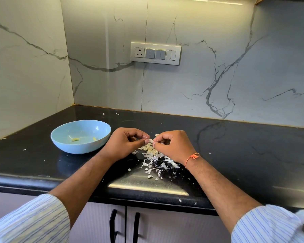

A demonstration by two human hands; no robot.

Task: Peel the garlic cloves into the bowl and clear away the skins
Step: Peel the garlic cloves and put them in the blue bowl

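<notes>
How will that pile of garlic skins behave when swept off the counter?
The garlic skins look thin and papery, so probably very light and apt to scatter. Flakes already lie strewn across the counter, so some will likely cling or slip past the hands.

Warm under-cabinet strip light (207, 0) glares off the glossy countertop (147, 185); wide-angle edges bow, focus sharp.

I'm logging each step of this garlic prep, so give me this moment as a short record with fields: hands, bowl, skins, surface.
left hand: pinches a garlic clove together with the right
right hand: pinches the same clove
bowl: blue, left of the hands, a few peeled pieces inside
skins: loose heap on the counter under and before the hands, not yet cleared
counter: black, glossy, stray flakes scattered
</notes>
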